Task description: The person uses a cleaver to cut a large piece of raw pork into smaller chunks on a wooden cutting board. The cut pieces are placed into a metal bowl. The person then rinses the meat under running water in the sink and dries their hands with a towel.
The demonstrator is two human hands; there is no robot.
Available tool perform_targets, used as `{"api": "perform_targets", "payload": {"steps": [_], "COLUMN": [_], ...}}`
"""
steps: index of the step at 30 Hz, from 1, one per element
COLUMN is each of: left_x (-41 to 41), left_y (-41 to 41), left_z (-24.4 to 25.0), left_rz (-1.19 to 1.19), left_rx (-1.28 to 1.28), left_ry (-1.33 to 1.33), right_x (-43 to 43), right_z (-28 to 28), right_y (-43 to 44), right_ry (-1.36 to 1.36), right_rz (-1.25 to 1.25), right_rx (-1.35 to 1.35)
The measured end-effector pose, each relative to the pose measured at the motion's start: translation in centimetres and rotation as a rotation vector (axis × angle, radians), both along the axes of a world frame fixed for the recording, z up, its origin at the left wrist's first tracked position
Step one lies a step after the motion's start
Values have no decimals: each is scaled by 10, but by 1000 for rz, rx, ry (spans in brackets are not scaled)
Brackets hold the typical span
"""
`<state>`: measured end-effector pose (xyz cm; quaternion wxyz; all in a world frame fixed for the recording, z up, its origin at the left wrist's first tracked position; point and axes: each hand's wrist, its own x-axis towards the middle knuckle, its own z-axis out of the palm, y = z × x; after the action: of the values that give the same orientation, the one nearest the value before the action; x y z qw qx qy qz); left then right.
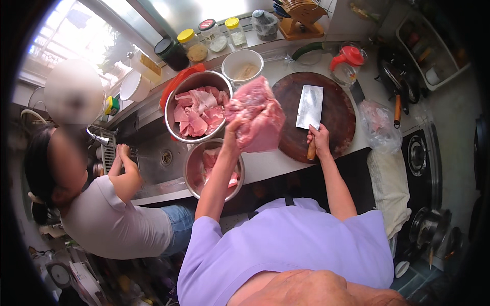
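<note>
My left hand (232, 134) grips a large slab of raw meat (257, 114), held up between the metal bowl and the board. In my right hand (319, 138) is the wooden handle of a cleaver (310, 107), its broad blade over a round chopping board (285, 99). Cut pieces of raw meat (199, 111) fill a steel bowl (168, 124) to the left. Nearer to me, partly hidden by my left forearm, a second steel bowl (190, 174) holds more meat (210, 158).
A co-worker (115, 218) stands at the sink (151, 153), hands together. Behind the board are a white bowl (243, 63), several jars (197, 46), a knife block (302, 17) and a red-lidded jug (349, 61). A plastic bag (381, 124) and a gas hob (417, 153) are to the right.
</note>
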<state>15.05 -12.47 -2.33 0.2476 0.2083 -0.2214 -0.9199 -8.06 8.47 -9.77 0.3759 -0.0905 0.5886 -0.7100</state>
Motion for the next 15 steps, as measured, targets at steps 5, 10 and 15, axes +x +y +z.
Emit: {"api": "perform_targets", "payload": {"steps": [5, 10, 15], "left_x": [-75, -141, -171], "left_y": [55, 65, 71], "left_z": [-9, -53, -29], "left_rz": [-79, 37, 98], "left_rx": [128, -71, -360], "left_ry": [-114, -289, -507], "right_x": [-5, -43, -61], "right_z": [16, 10, -1], "right_y": [32, 80, 78], "right_ry": [45, 58, 59], "right_rz": [-70, 14, 62], "right_rx": [117, 138, 216]}}
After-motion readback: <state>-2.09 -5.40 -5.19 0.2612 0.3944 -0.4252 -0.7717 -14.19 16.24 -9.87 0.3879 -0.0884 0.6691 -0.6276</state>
